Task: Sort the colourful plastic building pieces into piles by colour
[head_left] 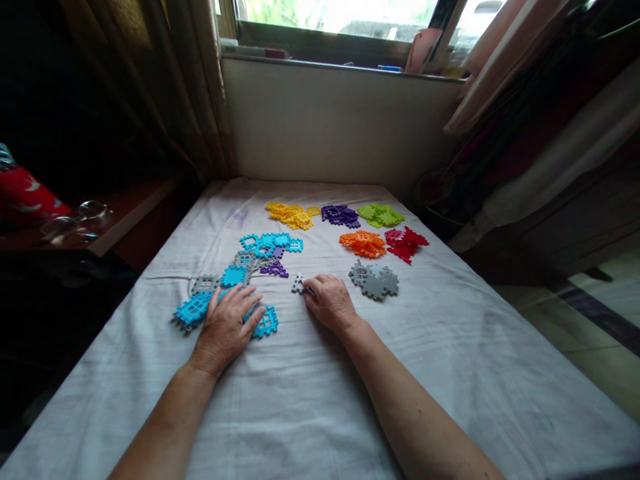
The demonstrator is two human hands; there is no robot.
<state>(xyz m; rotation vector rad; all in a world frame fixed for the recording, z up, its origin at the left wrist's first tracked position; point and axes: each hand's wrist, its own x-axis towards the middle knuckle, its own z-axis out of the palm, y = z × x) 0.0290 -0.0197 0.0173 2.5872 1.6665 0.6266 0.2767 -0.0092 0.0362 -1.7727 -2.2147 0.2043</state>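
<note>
My left hand (227, 327) lies with its fingers apart over blue pieces (195, 308) at the left, beside another blue piece (267, 321) with window openings. In my right hand (330, 301), the bent fingers hold a small grey piece (298, 283) low at the middle of the cloth. A mixed heap of blue pieces (267, 245), grey pieces (243, 260) and purple pieces (274, 269) spreads beyond my left hand. To the right of my right hand is a grey pile (377, 281).
Farther back on the white cloth (300, 413) are piles of yellow (291, 215), purple (340, 215), green (381, 215), orange (363, 244) and red pieces (407, 245). Glasses (93, 210) rest on a brown table (135, 207) at the left.
</note>
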